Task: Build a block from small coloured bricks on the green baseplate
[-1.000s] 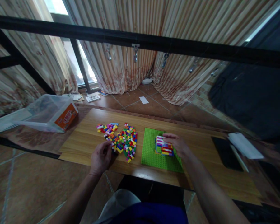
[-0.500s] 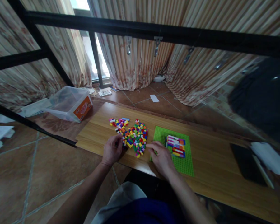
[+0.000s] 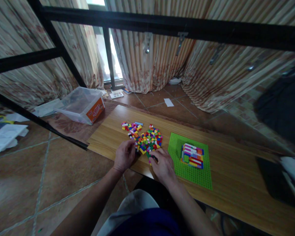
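A pile of small coloured building bricks (image 3: 149, 139) lies on the wooden table (image 3: 108, 134). My left hand (image 3: 125, 154) is at the pile's near left side, its thumb and fingertips pinched together; whatever sits between them is too small to make out. At the near right edge of the pile, my right hand (image 3: 162, 164) has its fingers curled down among the bricks, and I cannot tell what is in them. To its right lies a green baseplate (image 3: 194, 177). A low block of stacked bricks (image 3: 193, 155) in several colours stands on that baseplate.
A clear plastic bin (image 3: 81, 106) with an orange label stands on the floor beyond the table's left end. A dark flat object (image 3: 272, 180) lies on the table at right. Black metal bars (image 3: 147, 21) cross above, before striped curtains.
My right hand has moved left, off the baseplate's edge and into the near side of the brick pile. My left hand stays pinched beside the pile. The view has shifted slightly left.
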`<state>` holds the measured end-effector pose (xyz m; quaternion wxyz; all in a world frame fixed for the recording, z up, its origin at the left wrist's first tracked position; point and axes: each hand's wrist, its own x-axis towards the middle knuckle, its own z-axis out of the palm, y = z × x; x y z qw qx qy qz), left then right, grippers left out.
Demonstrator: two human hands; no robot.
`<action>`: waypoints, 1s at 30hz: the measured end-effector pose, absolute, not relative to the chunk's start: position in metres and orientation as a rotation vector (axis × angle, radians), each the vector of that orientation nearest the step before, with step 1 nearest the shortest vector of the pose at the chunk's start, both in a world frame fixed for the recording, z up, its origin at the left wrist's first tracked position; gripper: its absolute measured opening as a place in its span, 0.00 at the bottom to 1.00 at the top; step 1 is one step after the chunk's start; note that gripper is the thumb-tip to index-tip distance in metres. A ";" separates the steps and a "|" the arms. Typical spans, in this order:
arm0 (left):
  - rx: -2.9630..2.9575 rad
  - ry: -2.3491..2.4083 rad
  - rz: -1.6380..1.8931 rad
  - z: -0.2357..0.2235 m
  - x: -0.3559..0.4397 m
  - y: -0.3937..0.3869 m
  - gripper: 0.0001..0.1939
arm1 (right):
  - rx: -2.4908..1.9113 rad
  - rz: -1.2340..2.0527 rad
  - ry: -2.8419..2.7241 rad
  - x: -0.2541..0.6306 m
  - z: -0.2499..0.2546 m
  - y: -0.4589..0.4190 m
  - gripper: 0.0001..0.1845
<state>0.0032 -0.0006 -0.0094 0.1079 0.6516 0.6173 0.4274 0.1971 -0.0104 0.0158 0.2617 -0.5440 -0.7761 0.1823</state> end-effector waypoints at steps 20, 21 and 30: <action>1.905 1.787 1.276 -0.008 0.003 -0.002 0.09 | -1.615 0.256 -2.217 0.174 0.021 -0.005 0.05; 1.914 1.760 1.282 -0.007 0.002 -0.002 0.09 | -1.591 0.274 -2.196 0.175 0.020 -0.005 0.06; 2.016 1.672 1.361 -0.002 -0.001 -0.005 0.11 | -1.393 0.653 -1.849 0.195 0.028 -0.019 0.09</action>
